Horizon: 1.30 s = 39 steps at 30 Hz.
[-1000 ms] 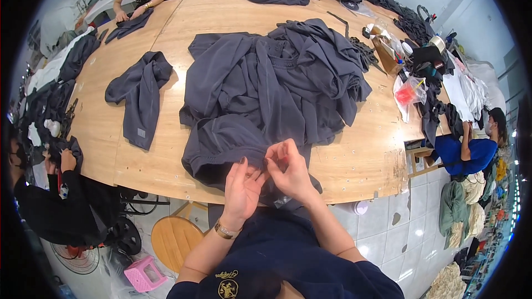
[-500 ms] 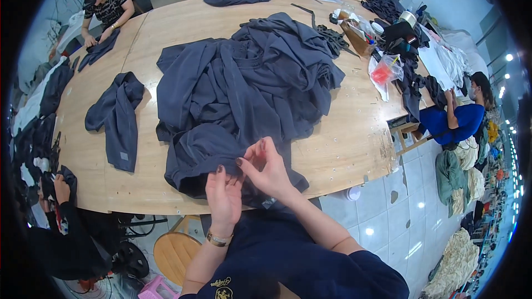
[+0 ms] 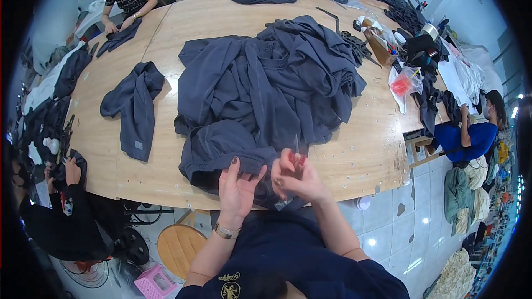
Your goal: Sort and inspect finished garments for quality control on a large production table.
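Right in front of me lies a large heap of dark blue-grey garments (image 3: pixel 266 88) with stitched, gathered waistbands. Its nearest piece has a gathered opening (image 3: pixel 208 169) facing me, and the inside is in shadow. My left hand (image 3: pixel 238 191), with a watch on its wrist, rests palm up against that opening's edge. Its thumb and fingers are spread, and dark nails show. Just to the right, the curled fingers of my right hand (image 3: pixel 299 180) close on small red-handled thread snips (image 3: pixel 296 159). Their thin tip points away from me and is blurred.
A separate folded garment (image 3: pixel 137 113) lies left on the wooden table (image 3: pixel 354 158). Co-workers sit around the table. Bags, a red drink (image 3: pixel 403 83) and dark cloth crowd the far right. A round stool (image 3: pixel 180 243) and pink plastic stool (image 3: pixel 155 282) stand below.
My right hand has drawn away from the left toward the right and closed its fingers. My left hand's fingers have spread at the cloth's edge. The whole view has shifted slightly.
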Each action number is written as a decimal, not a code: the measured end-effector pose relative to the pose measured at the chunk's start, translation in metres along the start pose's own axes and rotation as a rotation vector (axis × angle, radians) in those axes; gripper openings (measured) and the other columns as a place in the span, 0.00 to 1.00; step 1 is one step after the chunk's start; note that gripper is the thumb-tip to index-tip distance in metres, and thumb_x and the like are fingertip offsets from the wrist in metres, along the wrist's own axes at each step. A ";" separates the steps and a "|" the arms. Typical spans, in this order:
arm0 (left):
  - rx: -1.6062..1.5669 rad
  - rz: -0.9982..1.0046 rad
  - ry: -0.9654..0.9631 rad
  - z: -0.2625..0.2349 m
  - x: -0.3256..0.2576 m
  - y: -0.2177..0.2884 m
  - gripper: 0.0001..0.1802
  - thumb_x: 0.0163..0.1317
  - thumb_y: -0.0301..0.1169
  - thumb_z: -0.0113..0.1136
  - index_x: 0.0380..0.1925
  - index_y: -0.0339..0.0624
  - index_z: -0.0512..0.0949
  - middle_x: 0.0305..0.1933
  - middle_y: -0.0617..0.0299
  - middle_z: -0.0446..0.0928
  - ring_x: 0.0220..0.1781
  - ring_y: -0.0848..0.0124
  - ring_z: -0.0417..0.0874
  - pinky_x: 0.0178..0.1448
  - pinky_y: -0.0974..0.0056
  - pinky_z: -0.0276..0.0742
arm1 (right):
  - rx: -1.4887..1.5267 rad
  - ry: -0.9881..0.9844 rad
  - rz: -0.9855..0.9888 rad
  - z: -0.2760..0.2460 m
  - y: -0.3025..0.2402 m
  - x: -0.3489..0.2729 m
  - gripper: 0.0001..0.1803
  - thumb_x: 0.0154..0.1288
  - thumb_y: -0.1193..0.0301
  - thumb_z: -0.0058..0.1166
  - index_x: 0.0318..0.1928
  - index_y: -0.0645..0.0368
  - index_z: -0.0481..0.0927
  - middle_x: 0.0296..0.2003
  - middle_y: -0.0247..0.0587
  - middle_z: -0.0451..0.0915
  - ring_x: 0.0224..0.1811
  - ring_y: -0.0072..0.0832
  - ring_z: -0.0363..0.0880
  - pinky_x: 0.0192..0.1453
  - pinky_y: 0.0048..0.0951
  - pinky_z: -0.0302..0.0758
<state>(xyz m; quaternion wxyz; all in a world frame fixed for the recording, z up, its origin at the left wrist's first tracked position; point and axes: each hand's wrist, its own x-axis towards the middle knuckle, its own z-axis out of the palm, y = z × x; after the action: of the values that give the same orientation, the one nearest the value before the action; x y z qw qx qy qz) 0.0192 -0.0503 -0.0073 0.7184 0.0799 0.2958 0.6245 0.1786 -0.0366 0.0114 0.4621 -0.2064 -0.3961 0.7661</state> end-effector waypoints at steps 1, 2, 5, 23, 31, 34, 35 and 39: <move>0.020 0.017 -0.011 -0.004 0.002 -0.001 0.11 0.67 0.35 0.49 0.45 0.41 0.70 0.47 0.58 0.75 0.51 0.66 0.75 0.56 0.55 0.74 | 0.002 -0.003 0.000 0.001 0.004 0.005 0.17 0.57 0.83 0.50 0.28 0.54 0.55 0.25 0.36 0.70 0.23 0.20 0.72 0.24 0.20 0.69; 0.040 0.031 -0.022 -0.006 0.002 -0.003 0.13 0.68 0.35 0.48 0.47 0.41 0.69 0.48 0.58 0.74 0.51 0.66 0.76 0.56 0.56 0.75 | -0.193 0.165 -0.010 0.004 0.009 0.009 0.15 0.58 0.83 0.50 0.28 0.56 0.56 0.25 0.35 0.70 0.23 0.18 0.72 0.25 0.19 0.69; 0.065 0.069 -0.026 -0.008 0.002 -0.006 0.11 0.67 0.34 0.49 0.46 0.41 0.70 0.47 0.58 0.75 0.49 0.68 0.76 0.53 0.59 0.75 | -0.461 0.367 -0.032 0.004 0.028 0.016 0.12 0.60 0.81 0.50 0.31 0.59 0.59 0.25 0.33 0.71 0.24 0.14 0.71 0.27 0.17 0.69; 0.148 0.263 0.026 -0.012 0.003 -0.020 0.11 0.68 0.33 0.49 0.47 0.40 0.69 0.45 0.59 0.75 0.47 0.70 0.77 0.50 0.63 0.76 | -0.158 0.381 -0.068 0.002 0.034 0.018 0.15 0.60 0.80 0.52 0.30 0.55 0.57 0.24 0.34 0.71 0.23 0.18 0.74 0.23 0.18 0.70; 0.307 0.325 -0.054 -0.022 0.001 -0.028 0.11 0.67 0.29 0.50 0.47 0.41 0.68 0.46 0.61 0.75 0.47 0.72 0.77 0.49 0.65 0.76 | -0.319 0.350 -0.112 0.004 0.041 0.020 0.15 0.59 0.82 0.51 0.30 0.57 0.57 0.26 0.34 0.71 0.25 0.15 0.72 0.28 0.18 0.71; 0.212 0.269 -0.005 -0.015 0.004 -0.024 0.12 0.67 0.29 0.49 0.48 0.41 0.68 0.47 0.60 0.74 0.47 0.71 0.77 0.51 0.63 0.77 | -0.207 0.284 -0.114 0.002 0.036 0.015 0.15 0.59 0.82 0.51 0.30 0.56 0.57 0.27 0.35 0.72 0.25 0.16 0.72 0.29 0.18 0.71; 0.141 0.239 0.048 -0.011 0.005 -0.021 0.12 0.67 0.29 0.49 0.49 0.41 0.67 0.48 0.59 0.74 0.48 0.70 0.77 0.52 0.61 0.77 | -0.148 0.242 -0.118 0.003 0.034 0.013 0.15 0.59 0.82 0.51 0.30 0.56 0.56 0.26 0.35 0.72 0.25 0.17 0.72 0.29 0.18 0.71; 0.073 0.219 0.050 -0.005 0.006 -0.005 0.12 0.67 0.30 0.47 0.49 0.40 0.67 0.48 0.57 0.74 0.49 0.68 0.77 0.56 0.57 0.77 | -0.223 0.210 -0.091 0.001 0.022 0.007 0.14 0.58 0.82 0.51 0.32 0.56 0.58 0.27 0.36 0.73 0.28 0.20 0.73 0.30 0.22 0.71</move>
<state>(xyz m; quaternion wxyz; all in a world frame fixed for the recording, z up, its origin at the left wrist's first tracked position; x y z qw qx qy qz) 0.0213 -0.0465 -0.0160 0.6350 0.1224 0.3257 0.6897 0.1626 -0.0371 -0.0051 0.5095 -0.3171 -0.4372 0.6699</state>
